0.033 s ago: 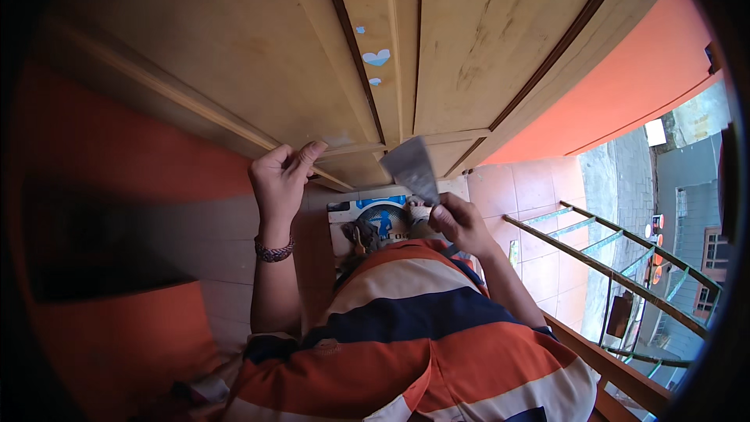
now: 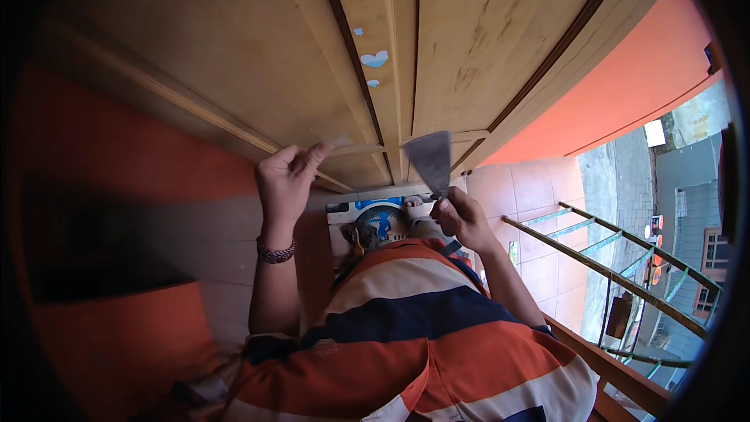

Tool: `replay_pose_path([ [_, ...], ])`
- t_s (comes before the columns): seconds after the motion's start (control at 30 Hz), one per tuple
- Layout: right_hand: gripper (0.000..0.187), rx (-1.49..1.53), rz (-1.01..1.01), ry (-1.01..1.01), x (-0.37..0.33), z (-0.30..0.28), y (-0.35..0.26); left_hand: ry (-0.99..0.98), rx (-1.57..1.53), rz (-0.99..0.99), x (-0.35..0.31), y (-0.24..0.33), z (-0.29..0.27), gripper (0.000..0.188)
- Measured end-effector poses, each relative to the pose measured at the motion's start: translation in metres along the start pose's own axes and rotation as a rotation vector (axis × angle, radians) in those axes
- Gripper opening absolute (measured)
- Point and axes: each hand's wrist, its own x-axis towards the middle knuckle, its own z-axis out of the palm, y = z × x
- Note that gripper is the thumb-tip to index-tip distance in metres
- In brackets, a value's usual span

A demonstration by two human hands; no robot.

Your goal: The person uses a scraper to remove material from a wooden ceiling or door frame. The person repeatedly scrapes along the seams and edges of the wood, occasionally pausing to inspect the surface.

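My right hand [image 2: 461,219] grips a putty knife [image 2: 430,158] by its handle, the wide grey blade pointing up toward the door. My left hand [image 2: 284,181], with a braided band [image 2: 276,251] at the wrist, is raised close to the lower left door panel. Its fingers are curled and the thumb presses against the index finger; whatever is between them, if anything, I cannot make out. In front stands a pale wooden panelled door [image 2: 234,39]. On its middle strip sit a heart-shaped sticker [image 2: 375,59] and two smaller light stickers, above both hands.
Below me is a printed box or board [image 2: 341,241], with my feet by it. To the right leans a worn metal ladder [image 2: 601,244] over the tiled floor [image 2: 539,187]. An orange wall [image 2: 609,78] borders the door, and a street lies beyond.
The putty knife's blade has swung from leaning left to nearly upright and slightly right. My left hand has shifted a little to the right, its thumb closer to the index finger.
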Motion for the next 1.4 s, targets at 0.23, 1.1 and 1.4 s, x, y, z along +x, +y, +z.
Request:
replay_pose_path([
  [0.23,0.029,0.183,-0.135,0.197,0.101,-0.048,0.043,-0.333,-0.110,0.174,0.029,0.021,0.119,0.031],
  [1.1,0.026,0.004,-0.235,0.278,0.161,-0.058,0.039,-0.141,-0.313,0.105,0.097,-0.006,0.203,0.029],
  [1.4,0.026,-0.022,-0.288,0.318,0.156,-0.052,0.026,-0.165,-0.349,0.097,0.099,0.005,0.195,0.030],
])
